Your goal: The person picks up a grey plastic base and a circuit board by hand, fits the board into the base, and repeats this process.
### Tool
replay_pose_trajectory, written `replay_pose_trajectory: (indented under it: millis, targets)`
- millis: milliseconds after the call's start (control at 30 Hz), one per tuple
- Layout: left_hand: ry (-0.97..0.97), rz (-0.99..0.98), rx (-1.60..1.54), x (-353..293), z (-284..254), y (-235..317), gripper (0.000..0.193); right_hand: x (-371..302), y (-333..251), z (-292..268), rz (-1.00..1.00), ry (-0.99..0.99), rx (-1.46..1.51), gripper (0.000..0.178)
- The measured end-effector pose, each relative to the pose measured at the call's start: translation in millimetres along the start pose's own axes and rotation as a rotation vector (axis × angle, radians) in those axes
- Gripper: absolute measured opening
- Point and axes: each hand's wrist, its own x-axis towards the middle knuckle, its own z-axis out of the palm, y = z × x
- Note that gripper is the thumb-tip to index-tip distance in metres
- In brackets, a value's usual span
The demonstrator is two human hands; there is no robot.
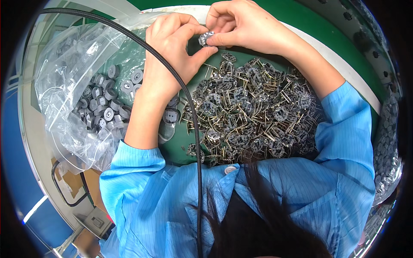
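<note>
At the far edge of the work surface, a small round circuit board [205,39] with a dark, silvery face is between my two hands. My right hand [247,28] pinches it with thumb and forefinger, the other fingers curled. Against its other side is my left hand [170,49], the forefinger at its upper edge and the thumb just below it. The fingers partly cover the board. Below my hands lies a large heap of similar round circuit boards [254,107] with long metal pins. One loose board [228,56] rests at the heap's far edge.
Left of my left forearm, a clear plastic bag [64,86] lies open with many grey round plastic caps [109,114]. A black braided cable [191,99] arches across the view over my left wrist. Bagged parts [386,150] stand at the right edge. The work surface has a green mat [176,148].
</note>
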Motion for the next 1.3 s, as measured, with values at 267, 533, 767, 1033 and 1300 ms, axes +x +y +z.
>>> replay_pose_trajectory:
  millis: [267,533,767,1033,1300]
  targets:
    - [0.091,0.082,0.159,3,5,7,0.036,-1,14,16,-0.255,0.163,-0.184,0.02]
    - [-0.094,-0.203,-0.124,-3,-38,-17,0.047,61,66,-58,0.127,0.339,-0.124,0.023]
    - [-0.347,-0.42,-0.146,-17,-66,-41,0.063,104,144,-155,0.153,0.716,-0.578,0.027]
    - [-0.401,-0.442,-0.251,-15,-60,-46,0.051,68,109,-127,-0.037,0.429,-0.287,0.034]
    - [-0.291,-0.51,-0.216,-8,-39,-39,0.029,-18,17,-15,-0.357,-0.322,-0.221,0.026]
